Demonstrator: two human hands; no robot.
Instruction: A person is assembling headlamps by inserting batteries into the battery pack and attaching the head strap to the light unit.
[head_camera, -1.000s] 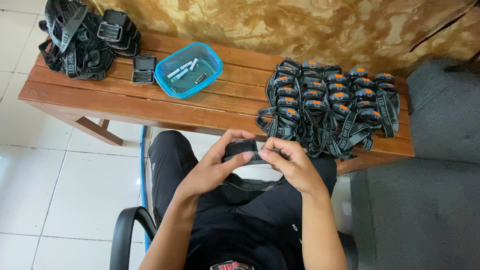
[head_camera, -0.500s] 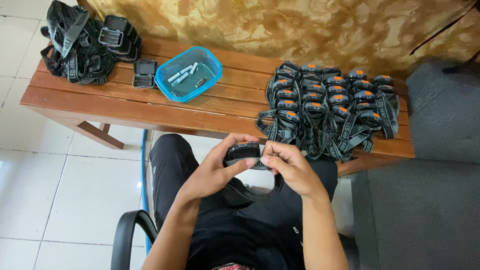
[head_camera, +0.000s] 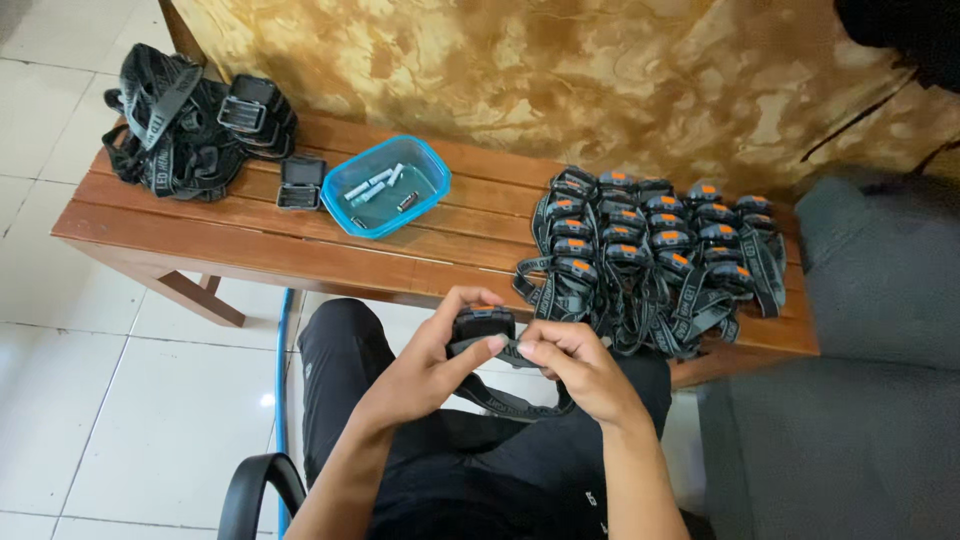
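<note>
A wooden bench (head_camera: 250, 240) stands in front of the seated person. On its left end lies a heap of headlamps (head_camera: 185, 125). Right of the heap sits a battery case (head_camera: 300, 183), then a tray (head_camera: 432, 172) containing batteries (head_camera: 372, 185). Rows of headlamps (head_camera: 650, 250) occupy the right end. An upholstered seat (head_camera: 870, 330) stands right of the bench.

I see a small home workshop. A wooden bench (head_camera: 250, 225) stands on white floor tiles (head_camera: 90, 400); behind it rises a mottled gold wall (head_camera: 560, 80).
</note>
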